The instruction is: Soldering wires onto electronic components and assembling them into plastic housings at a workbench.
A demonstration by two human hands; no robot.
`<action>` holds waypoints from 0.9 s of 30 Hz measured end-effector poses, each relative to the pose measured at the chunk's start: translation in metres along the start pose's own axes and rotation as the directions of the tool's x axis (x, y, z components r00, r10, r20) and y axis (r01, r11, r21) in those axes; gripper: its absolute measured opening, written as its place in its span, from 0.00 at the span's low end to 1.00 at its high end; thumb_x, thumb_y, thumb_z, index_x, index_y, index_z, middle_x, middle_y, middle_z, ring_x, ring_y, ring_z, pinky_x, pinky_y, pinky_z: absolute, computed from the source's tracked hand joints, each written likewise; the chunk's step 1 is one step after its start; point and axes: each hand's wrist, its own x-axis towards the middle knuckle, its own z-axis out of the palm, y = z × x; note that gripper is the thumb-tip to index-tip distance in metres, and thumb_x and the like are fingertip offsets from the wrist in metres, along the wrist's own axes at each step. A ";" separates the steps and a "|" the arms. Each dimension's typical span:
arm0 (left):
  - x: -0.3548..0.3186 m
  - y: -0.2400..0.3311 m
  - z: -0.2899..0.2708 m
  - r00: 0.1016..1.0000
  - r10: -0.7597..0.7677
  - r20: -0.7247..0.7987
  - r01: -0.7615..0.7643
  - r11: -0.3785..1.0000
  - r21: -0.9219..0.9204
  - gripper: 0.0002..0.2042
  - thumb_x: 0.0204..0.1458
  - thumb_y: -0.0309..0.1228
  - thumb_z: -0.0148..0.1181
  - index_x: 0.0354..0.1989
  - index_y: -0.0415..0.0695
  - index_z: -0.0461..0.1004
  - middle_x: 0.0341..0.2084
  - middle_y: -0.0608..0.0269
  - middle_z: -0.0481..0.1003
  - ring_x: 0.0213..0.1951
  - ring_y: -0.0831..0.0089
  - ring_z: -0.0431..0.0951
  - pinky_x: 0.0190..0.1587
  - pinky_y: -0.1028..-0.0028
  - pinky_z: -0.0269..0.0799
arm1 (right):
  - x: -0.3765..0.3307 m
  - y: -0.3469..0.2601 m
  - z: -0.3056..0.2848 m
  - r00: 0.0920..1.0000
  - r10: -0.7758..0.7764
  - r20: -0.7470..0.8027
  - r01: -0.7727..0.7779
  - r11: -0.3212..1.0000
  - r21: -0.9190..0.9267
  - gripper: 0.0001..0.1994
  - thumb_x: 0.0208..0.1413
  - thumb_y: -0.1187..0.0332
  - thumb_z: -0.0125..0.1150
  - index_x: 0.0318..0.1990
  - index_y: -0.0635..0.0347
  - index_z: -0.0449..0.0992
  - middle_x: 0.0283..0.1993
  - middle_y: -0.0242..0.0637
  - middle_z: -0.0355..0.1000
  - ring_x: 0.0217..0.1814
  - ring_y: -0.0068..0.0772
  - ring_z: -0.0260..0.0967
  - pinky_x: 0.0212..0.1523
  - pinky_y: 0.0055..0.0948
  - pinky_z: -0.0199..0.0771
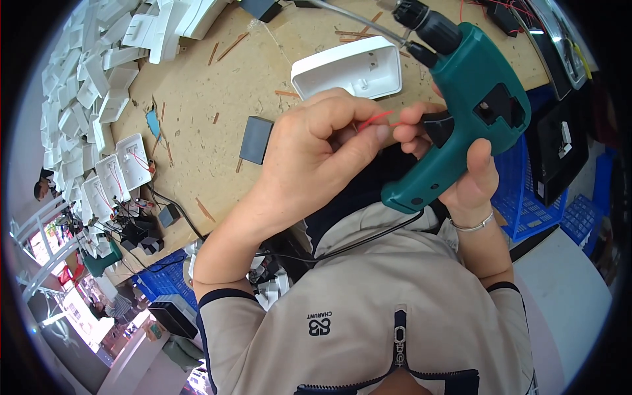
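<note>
My left hand (pixel 322 141) is closed in a pinch on a thin red wire (pixel 375 120), above the near part of the table. Close beside it, my right hand (pixel 471 181) grips a green power drill (pixel 464 85) with a black trigger and black chuck; its handle points down and left. The right fingertips are close to the wire's other side; I cannot tell whether they touch it. Beyond the hands, an open white plastic housing (pixel 349 74) rests on the table. A dark grey block (pixel 256 139) lies left of my left hand.
White housings (pixel 85 85) are heaped along the left of the wooden table (pixel 197 99). Several with red wires (pixel 112 179) lie nearer, by black blocks (pixel 141 230) and cables. Blue crates (pixel 526 197) stand at the right. Brown strips litter the tabletop. A black cord (pixel 355 247) crosses my lap.
</note>
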 end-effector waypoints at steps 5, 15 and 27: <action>0.005 -0.005 -0.001 0.929 0.347 -0.128 -0.283 0.890 0.358 0.05 0.40 0.21 0.57 0.28 0.40 0.71 0.19 0.63 0.66 0.18 0.73 0.66 0.20 0.78 0.62 | 0.002 0.003 -0.002 0.987 -0.089 -0.134 0.094 0.995 0.031 0.36 0.51 0.47 0.47 0.59 0.65 0.47 0.57 0.55 0.53 0.56 0.43 0.58 0.51 0.31 0.65; 0.009 -0.003 0.005 0.941 0.318 -0.116 -0.244 0.874 0.421 0.05 0.40 0.21 0.56 0.27 0.41 0.69 0.20 0.60 0.67 0.20 0.67 0.68 0.21 0.73 0.64 | 0.016 0.003 0.007 0.973 -0.047 -0.225 0.057 0.998 0.039 0.36 0.52 0.46 0.44 0.60 0.64 0.46 0.60 0.54 0.48 0.63 0.48 0.48 0.59 0.34 0.53; 0.012 -0.014 0.022 0.828 0.538 -0.158 -0.284 0.646 0.709 0.09 0.35 0.24 0.59 0.28 0.45 0.69 0.19 0.66 0.64 0.22 0.69 0.66 0.24 0.72 0.58 | 0.010 -0.008 0.001 0.984 -0.059 -0.166 0.057 0.998 -0.014 0.37 0.52 0.47 0.45 0.60 0.65 0.44 0.60 0.55 0.49 0.60 0.47 0.52 0.55 0.35 0.60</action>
